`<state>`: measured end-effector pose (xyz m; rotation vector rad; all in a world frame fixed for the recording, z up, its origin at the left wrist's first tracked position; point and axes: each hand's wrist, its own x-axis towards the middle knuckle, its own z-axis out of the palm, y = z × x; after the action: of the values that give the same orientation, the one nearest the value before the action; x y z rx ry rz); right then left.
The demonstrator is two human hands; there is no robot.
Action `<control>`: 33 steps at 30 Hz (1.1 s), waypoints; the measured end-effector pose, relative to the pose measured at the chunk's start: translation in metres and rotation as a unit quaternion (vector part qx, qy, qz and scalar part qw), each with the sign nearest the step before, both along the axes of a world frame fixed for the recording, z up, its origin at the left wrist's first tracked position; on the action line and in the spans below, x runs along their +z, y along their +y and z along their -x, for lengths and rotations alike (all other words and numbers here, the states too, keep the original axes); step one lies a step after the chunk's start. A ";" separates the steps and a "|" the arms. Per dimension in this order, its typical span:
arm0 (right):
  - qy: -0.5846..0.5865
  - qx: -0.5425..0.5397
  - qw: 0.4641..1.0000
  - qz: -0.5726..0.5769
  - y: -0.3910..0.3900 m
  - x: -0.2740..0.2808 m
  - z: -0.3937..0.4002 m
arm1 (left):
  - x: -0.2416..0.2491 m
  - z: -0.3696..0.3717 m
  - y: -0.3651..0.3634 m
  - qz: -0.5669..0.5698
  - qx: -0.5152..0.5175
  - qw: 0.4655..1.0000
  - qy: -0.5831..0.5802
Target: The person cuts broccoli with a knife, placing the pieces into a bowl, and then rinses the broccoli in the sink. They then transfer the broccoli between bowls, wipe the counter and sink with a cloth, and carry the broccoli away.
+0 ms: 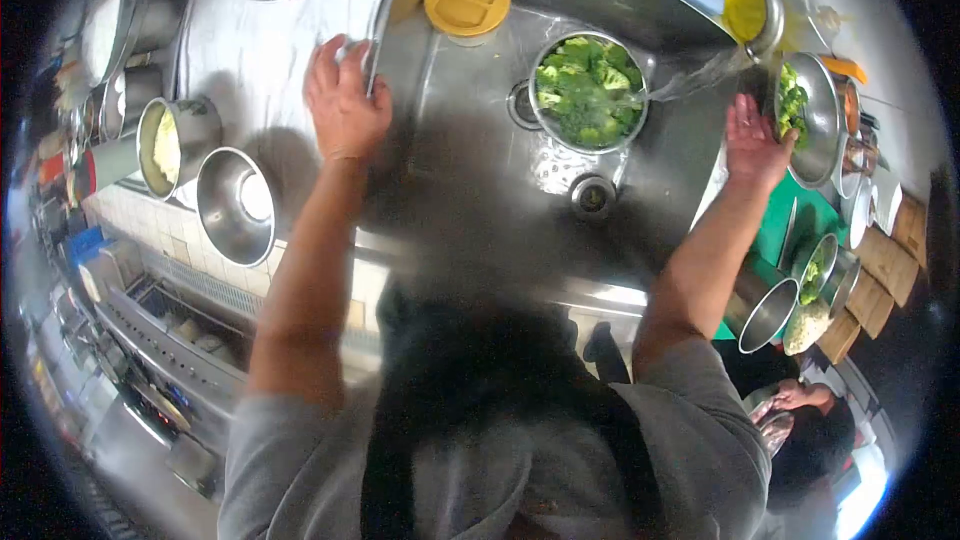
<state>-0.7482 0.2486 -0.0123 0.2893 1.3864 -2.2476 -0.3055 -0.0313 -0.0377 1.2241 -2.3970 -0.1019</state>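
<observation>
Broccoli florets (588, 90) fill a metal pot (592, 149) that stands in the steel sink (450, 130). Water (700, 77) streams from the tap (772, 25) into the pot. My left hand (347, 100) is at the sink's left edge, over the steel counter, fingers apart and holding nothing. At the sink's right side, my right hand (757, 143) is spread and empty, close beside a metal bowl (822, 130) with green pieces in it.
A yellow-lidded container (467, 2) stands at the sink's back. Left are an empty steel bowl (236, 207) and a pot (180, 148) with pale food. Right, a green board (800, 225) holds a knife and pots. Another person's hand (803, 395) shows lower right.
</observation>
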 end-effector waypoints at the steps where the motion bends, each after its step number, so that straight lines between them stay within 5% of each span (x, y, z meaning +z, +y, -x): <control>1: -0.006 0.008 1.000 -0.016 0.011 -0.010 0.017 | 0.001 0.000 0.000 -0.005 -0.001 1.000 -0.002; 10: -0.021 -0.075 0.989 -0.126 0.059 0.009 -0.039 | 0.001 -0.004 0.002 -0.035 0.005 0.999 0.020; 14: 0.058 0.034 0.976 -0.209 0.108 0.013 -0.124 | 0.004 -0.003 0.002 -0.061 0.011 0.998 0.027; 17: -0.100 0.094 0.983 -0.123 0.120 0.033 -0.202 | 0.003 -0.005 0.003 -0.031 0.003 0.996 0.079; 18: 0.063 0.288 0.875 -0.384 0.100 0.055 -0.230 | 0.004 -0.005 0.003 -0.026 0.002 0.996 0.082; 19: 0.225 0.412 0.644 -0.604 0.080 0.078 -0.258 | 0.003 -0.006 0.002 -0.023 -0.004 0.997 0.077; 20: 0.276 0.456 0.596 -0.600 0.090 0.054 -0.262 | 0.003 -0.006 0.002 -0.021 -0.002 0.997 0.080; 21: 0.237 0.456 0.690 -0.510 0.072 0.065 -0.277 | 0.003 -0.006 0.003 -0.023 -0.002 0.996 0.082; 23: 0.138 0.477 0.770 -0.402 0.092 -0.006 -0.264 | 0.005 -0.006 0.001 -0.020 0.000 0.996 0.086; 26: -0.158 0.304 0.925 -0.165 0.007 0.003 -0.275 | 0.012 -0.006 0.004 -0.038 -0.001 0.996 0.085; 29: -0.105 0.331 0.924 -0.162 -0.033 -0.009 -0.254 | 0.011 -0.001 0.012 0.034 -0.023 0.996 0.076; 32: -0.054 0.348 0.924 -0.150 -0.048 -0.006 -0.236 | -0.009 0.017 0.038 -0.059 -0.148 0.986 0.044; 33: -0.046 0.326 0.934 -0.140 -0.055 0.009 -0.238 | -0.015 0.033 0.039 -0.151 -0.164 0.974 -0.050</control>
<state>-0.5100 0.1933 -0.0037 0.0117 1.4786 -1.4823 -0.3386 0.0076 -0.0528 0.9590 -2.7277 -0.5359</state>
